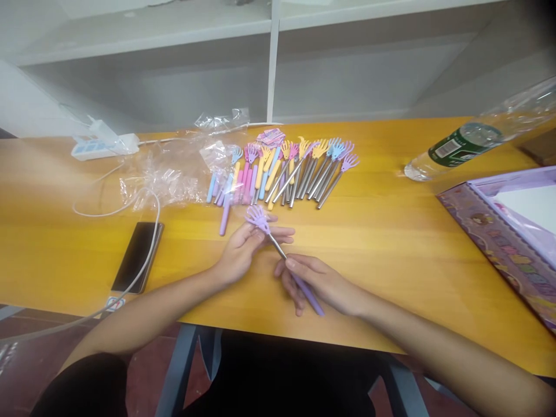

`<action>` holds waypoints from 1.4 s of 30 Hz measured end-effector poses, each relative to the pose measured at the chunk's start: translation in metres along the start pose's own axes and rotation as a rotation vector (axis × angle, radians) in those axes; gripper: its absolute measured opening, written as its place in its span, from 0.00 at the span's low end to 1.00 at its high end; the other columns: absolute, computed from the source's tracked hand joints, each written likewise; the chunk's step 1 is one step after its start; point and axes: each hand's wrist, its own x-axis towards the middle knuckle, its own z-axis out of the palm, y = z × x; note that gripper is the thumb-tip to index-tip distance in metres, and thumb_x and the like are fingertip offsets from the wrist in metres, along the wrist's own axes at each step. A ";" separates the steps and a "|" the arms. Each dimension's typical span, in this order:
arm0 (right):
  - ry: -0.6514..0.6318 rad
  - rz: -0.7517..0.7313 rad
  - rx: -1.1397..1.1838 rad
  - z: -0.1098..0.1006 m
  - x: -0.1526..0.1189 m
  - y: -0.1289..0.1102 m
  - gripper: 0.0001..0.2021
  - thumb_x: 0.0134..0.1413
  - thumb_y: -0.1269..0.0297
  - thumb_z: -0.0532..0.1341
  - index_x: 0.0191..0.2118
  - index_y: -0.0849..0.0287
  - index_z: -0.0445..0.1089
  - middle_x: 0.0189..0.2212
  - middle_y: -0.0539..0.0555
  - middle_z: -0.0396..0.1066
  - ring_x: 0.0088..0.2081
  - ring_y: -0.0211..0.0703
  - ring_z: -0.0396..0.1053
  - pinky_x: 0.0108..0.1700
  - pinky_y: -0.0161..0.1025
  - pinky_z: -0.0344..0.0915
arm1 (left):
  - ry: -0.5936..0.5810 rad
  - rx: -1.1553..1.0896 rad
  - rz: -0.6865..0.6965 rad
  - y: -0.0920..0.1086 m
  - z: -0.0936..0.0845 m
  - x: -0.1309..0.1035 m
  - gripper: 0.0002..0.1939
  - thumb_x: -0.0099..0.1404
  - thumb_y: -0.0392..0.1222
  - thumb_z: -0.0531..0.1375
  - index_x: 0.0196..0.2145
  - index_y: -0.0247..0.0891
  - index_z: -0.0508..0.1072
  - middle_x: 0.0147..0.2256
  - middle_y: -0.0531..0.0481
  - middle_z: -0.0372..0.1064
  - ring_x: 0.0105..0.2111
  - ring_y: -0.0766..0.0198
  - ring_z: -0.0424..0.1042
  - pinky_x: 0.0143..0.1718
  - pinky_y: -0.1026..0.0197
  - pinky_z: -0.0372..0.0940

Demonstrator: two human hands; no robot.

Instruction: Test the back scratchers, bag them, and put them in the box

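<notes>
A back scratcher (277,248) with a lilac claw head, a thin metal rod and a purple handle slants between my two hands above the table front. My left hand (238,253) has its thumb against the base of the claw, the other fingers reaching behind it. Around the upper handle, the thumb and fingers of my right hand (324,279) are closed; the handle's end sticks out below. Behind them lies a row of several claw heads on metal rods (324,176) in yellow, blue and purple. Loose coloured handles (247,182) lie to their left, partly under clear plastic.
Crumpled clear bags (163,179) spread over the back left, near a white power strip (104,145). A white cable crosses a phone (138,258). At right are a tilted water bottle (460,145) and a purple printed box (499,237). White shelving (273,63) stands behind.
</notes>
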 end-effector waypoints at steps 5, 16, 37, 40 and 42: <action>-0.114 0.029 -0.083 -0.014 -0.009 -0.011 0.22 0.70 0.46 0.63 0.49 0.64 0.69 0.30 0.49 0.69 0.29 0.36 0.74 0.30 0.31 0.67 | 0.054 -0.042 0.086 0.007 -0.006 0.006 0.17 0.77 0.48 0.63 0.57 0.37 0.71 0.51 0.37 0.83 0.51 0.47 0.83 0.64 0.39 0.66; -0.187 0.103 0.159 -0.012 -0.013 -0.016 0.21 0.72 0.45 0.62 0.53 0.59 0.66 0.22 0.39 0.50 0.18 0.27 0.40 0.17 0.27 0.40 | 0.081 -0.064 0.013 0.003 -0.004 0.008 0.21 0.73 0.53 0.67 0.54 0.37 0.70 0.50 0.37 0.83 0.48 0.49 0.84 0.60 0.42 0.69; -0.021 0.029 0.105 -0.015 -0.009 -0.019 0.21 0.70 0.43 0.63 0.50 0.55 0.63 0.23 0.39 0.47 0.20 0.29 0.37 0.19 0.27 0.39 | 0.375 0.245 0.118 -0.005 -0.022 0.026 0.16 0.61 0.43 0.74 0.43 0.36 0.78 0.31 0.55 0.66 0.29 0.70 0.67 0.31 0.66 0.66; 0.081 -0.065 -0.063 -0.009 -0.004 -0.011 0.22 0.70 0.40 0.62 0.47 0.56 0.63 0.25 0.42 0.53 0.22 0.30 0.46 0.20 0.28 0.46 | 0.433 0.379 0.116 -0.009 -0.025 0.027 0.17 0.60 0.40 0.72 0.46 0.36 0.78 0.30 0.57 0.65 0.26 0.71 0.65 0.27 0.67 0.63; 0.115 -0.105 -0.125 -0.005 -0.002 -0.005 0.23 0.70 0.39 0.61 0.48 0.57 0.65 0.26 0.43 0.54 0.23 0.31 0.50 0.21 0.29 0.49 | 0.445 0.427 0.120 -0.010 -0.025 0.028 0.18 0.60 0.39 0.70 0.48 0.37 0.78 0.31 0.57 0.64 0.25 0.71 0.65 0.25 0.67 0.62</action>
